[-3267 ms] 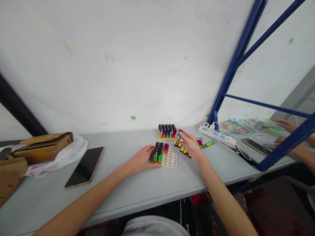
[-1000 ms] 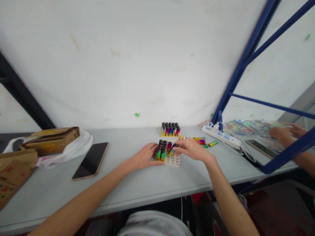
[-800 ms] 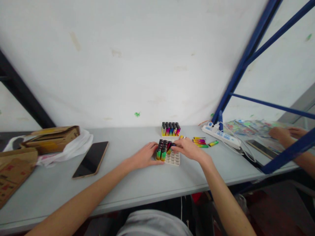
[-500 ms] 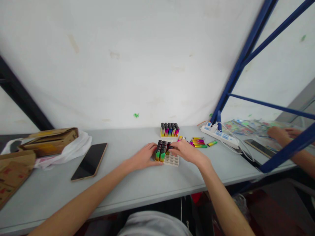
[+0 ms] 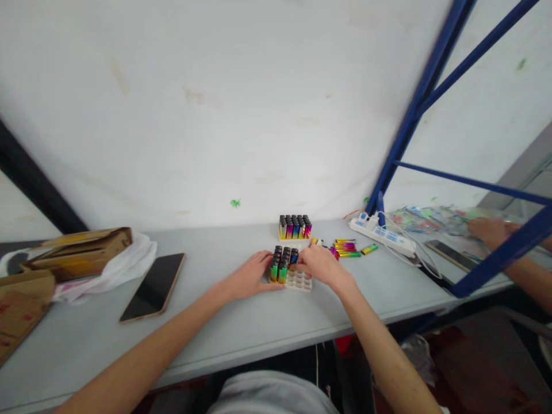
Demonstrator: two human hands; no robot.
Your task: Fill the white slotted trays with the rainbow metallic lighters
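Note:
A pale tray with round sockets (image 5: 301,282) sits on the table, with several black-topped shiny lighters (image 5: 278,269) upright in its left part. My left hand (image 5: 250,276) lies against the tray's left side, thumb along the front edge and fingers apart. My right hand (image 5: 319,263) is over the tray's right part, its fingers closed beside the dark-topped pieces; what they hold, if anything, is hidden. Behind stands a second block of upright lighters (image 5: 295,227). Loose coloured lighters (image 5: 345,248) lie to the right of my right hand.
A black phone (image 5: 153,286), a white plastic bag (image 5: 129,265) and cardboard boxes (image 5: 92,253) are on the left. At the right are a white power strip (image 5: 383,234) with cables, a blue metal frame (image 5: 399,144), another phone (image 5: 451,255) and another person's hands (image 5: 487,231).
My right hand has moved slightly to the left and down over the tray. Blue-toned lighters now show upright beside its fingers. The whole view has shifted a little.

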